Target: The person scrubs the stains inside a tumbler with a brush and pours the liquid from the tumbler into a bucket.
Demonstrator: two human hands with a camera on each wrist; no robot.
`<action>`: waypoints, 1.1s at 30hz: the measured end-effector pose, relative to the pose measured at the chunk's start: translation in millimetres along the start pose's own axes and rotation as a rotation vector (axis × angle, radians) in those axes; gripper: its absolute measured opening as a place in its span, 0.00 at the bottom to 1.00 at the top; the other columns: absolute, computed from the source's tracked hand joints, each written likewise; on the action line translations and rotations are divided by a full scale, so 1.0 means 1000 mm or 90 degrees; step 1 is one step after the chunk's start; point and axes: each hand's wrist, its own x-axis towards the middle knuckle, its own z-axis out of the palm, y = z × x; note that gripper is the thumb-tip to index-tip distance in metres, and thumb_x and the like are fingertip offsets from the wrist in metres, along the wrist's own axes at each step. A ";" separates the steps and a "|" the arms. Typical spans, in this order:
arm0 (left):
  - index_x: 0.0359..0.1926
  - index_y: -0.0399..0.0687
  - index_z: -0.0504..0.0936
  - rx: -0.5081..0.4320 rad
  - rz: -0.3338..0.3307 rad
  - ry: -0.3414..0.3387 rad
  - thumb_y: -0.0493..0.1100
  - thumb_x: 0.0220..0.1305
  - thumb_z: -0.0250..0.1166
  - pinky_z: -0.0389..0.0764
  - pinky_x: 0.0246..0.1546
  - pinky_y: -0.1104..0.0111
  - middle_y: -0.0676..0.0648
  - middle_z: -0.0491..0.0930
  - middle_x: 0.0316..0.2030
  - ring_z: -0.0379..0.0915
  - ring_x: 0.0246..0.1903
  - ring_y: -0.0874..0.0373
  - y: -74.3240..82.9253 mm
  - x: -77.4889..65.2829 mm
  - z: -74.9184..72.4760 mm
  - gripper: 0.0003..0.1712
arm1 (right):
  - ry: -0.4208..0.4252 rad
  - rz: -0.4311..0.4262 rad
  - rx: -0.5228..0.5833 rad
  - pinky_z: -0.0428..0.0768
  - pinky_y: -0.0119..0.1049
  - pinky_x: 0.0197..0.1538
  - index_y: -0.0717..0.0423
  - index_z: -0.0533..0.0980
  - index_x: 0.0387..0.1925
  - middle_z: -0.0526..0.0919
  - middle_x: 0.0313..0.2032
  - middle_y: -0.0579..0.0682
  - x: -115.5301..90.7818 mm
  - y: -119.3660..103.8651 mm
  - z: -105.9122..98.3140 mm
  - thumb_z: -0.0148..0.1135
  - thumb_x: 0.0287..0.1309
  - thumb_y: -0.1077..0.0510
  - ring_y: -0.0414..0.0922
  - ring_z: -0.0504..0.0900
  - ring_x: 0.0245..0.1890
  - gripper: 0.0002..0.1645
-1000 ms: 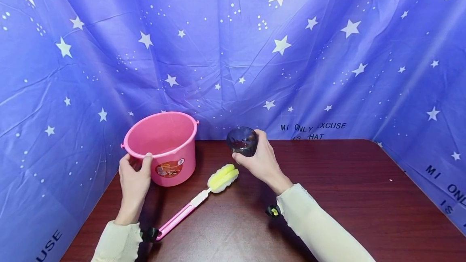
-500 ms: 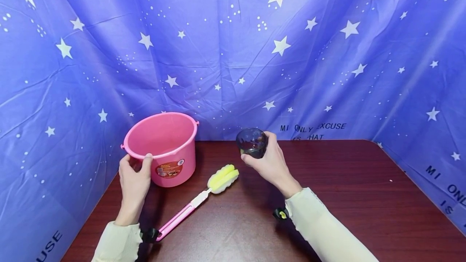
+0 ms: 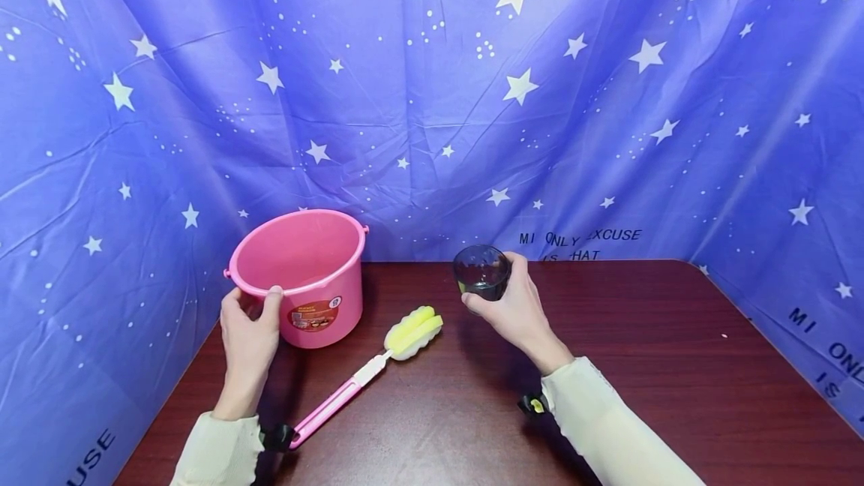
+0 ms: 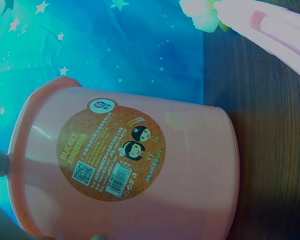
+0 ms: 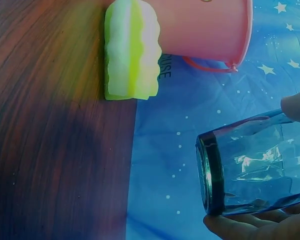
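My left hand grips the near left rim of a pink bucket, with its thumb on the rim. The bucket stands upright, and its round label fills much of the left wrist view. With thumb and fingers curled round it, my right hand holds a dark see-through glass, mouth up and slightly tilted. The glass base is clear of the table in the right wrist view. A sponge cup brush with a pink handle lies between the hands; its yellow and white head points away.
The dark reddish wooden table bears everything. A blue star-printed curtain hangs behind and along both sides. The bucket's thin handle hangs down at its far side.
My right hand has moved the glass to the right and slightly nearer, away from the bucket. My left hand, the bucket and the cup brush stay where they were.
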 end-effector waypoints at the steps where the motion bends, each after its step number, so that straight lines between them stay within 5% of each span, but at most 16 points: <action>1: 0.60 0.32 0.64 -0.001 0.000 0.000 0.48 0.63 0.62 0.69 0.54 0.61 0.38 0.67 0.53 0.68 0.50 0.51 0.000 0.000 0.000 0.32 | 0.000 0.002 0.000 0.71 0.48 0.53 0.57 0.58 0.60 0.74 0.52 0.57 -0.001 0.000 0.000 0.77 0.36 0.47 0.51 0.74 0.51 0.53; 21: 0.61 0.32 0.63 -0.008 -0.004 -0.009 0.49 0.63 0.62 0.69 0.57 0.56 0.38 0.66 0.54 0.69 0.52 0.48 -0.002 0.001 -0.001 0.33 | 0.014 0.021 -0.006 0.72 0.52 0.53 0.54 0.55 0.66 0.72 0.55 0.58 -0.008 0.015 -0.011 0.77 0.36 0.45 0.53 0.74 0.53 0.58; 33: 0.61 0.32 0.63 -0.009 -0.006 -0.008 0.48 0.63 0.62 0.68 0.57 0.55 0.38 0.67 0.54 0.69 0.53 0.47 -0.001 0.000 -0.001 0.33 | 0.024 0.032 -0.007 0.72 0.50 0.52 0.54 0.60 0.62 0.75 0.51 0.57 -0.013 0.025 -0.013 0.78 0.35 0.46 0.53 0.75 0.51 0.54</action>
